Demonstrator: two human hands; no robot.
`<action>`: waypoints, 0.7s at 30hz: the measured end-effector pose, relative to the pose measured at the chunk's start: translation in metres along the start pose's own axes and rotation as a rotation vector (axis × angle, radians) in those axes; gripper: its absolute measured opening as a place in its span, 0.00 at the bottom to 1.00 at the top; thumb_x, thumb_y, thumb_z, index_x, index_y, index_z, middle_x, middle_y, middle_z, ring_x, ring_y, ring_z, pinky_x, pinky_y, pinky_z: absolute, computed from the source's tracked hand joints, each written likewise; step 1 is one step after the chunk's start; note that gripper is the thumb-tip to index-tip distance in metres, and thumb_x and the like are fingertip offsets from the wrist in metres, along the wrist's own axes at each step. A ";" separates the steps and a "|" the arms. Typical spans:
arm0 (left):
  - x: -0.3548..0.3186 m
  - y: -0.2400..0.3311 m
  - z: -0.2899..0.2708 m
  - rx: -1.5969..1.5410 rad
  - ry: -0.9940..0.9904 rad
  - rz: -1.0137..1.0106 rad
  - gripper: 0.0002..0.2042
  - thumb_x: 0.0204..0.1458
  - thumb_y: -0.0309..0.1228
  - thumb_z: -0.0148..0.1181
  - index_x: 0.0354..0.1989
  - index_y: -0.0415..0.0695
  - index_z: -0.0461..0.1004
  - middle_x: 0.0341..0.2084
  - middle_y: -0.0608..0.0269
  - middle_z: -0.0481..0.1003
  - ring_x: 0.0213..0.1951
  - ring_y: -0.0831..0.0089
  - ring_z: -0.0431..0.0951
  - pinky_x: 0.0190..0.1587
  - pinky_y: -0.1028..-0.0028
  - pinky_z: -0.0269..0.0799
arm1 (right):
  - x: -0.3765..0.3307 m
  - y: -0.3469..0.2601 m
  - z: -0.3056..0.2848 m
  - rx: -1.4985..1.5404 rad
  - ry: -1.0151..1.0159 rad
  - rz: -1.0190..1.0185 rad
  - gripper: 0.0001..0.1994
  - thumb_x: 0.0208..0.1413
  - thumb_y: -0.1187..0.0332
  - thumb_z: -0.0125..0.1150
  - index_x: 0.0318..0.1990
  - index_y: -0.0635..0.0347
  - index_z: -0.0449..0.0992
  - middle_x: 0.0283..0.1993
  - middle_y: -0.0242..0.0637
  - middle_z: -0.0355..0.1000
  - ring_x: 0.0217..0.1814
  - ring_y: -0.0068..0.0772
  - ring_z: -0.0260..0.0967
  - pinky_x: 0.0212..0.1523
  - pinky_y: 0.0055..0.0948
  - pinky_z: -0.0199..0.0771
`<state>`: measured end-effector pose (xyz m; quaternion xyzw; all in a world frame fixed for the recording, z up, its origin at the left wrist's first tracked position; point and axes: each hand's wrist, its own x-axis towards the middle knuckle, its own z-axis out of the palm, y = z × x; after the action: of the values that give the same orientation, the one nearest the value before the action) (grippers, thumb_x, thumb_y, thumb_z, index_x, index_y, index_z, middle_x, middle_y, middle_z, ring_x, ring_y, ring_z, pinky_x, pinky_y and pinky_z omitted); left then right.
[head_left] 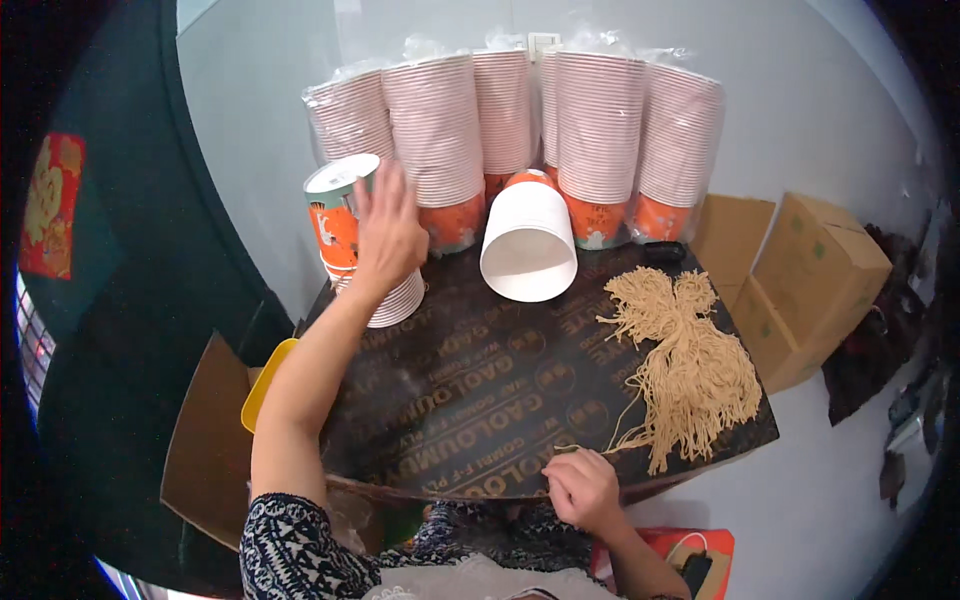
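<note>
My left hand (390, 228) reaches to the left back of the table, beside an orange and green paper bucket (338, 232). Its fingers stretch upward along the bucket's right side, thumb apart; whether they press on it I cannot tell. That bucket stands upside down on top of a stack of white-rimmed buckets (398, 302). Near the table's front edge, my right hand (582, 490) is closed, with a thin beige string (628, 440) at its fingertips. The string trails from a large bundle of beige strings (695, 380) on the right of the table.
Tall plastic-wrapped stacks of paper buckets (432, 135) line the back against the wall. One white-lined bucket (530, 250) lies on its side before them. A small black object (664, 253) sits at the back right. Cardboard boxes (815, 270) stand right of the dark table (450, 400).
</note>
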<state>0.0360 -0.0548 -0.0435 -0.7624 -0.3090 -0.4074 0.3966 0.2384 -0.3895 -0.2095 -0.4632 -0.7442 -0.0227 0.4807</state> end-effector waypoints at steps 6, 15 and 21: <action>0.012 -0.042 -0.008 0.271 -0.198 -0.297 0.23 0.46 0.37 0.58 0.50 0.37 0.73 0.47 0.50 0.73 0.60 0.50 0.66 0.61 0.36 0.52 | -0.001 -0.002 0.001 0.053 -0.012 0.072 0.05 0.44 0.78 0.61 0.31 0.61 0.77 0.31 0.42 0.75 0.31 0.44 0.74 0.34 0.39 0.74; -0.010 -0.026 -0.001 0.222 -0.016 -0.149 0.22 0.47 0.36 0.59 0.50 0.35 0.72 0.50 0.47 0.72 0.60 0.50 0.66 0.61 0.36 0.50 | 0.035 0.010 -0.018 0.263 -0.047 0.235 0.04 0.53 0.80 0.57 0.34 0.67 0.77 0.37 0.45 0.76 0.40 0.39 0.75 0.41 0.30 0.75; -0.082 0.053 0.026 -0.516 -0.162 -0.186 0.13 0.46 0.25 0.65 0.36 0.38 0.66 0.33 0.48 0.70 0.38 0.49 0.73 0.39 0.58 0.70 | 0.112 0.085 -0.002 0.132 0.151 0.333 0.05 0.53 0.79 0.59 0.38 0.65 0.74 0.33 0.43 0.71 0.34 0.37 0.73 0.37 0.32 0.73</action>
<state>0.0487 -0.0708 -0.1427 -0.8365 -0.2943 -0.4451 0.1244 0.2880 -0.2673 -0.1614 -0.5443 -0.6190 0.0714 0.5617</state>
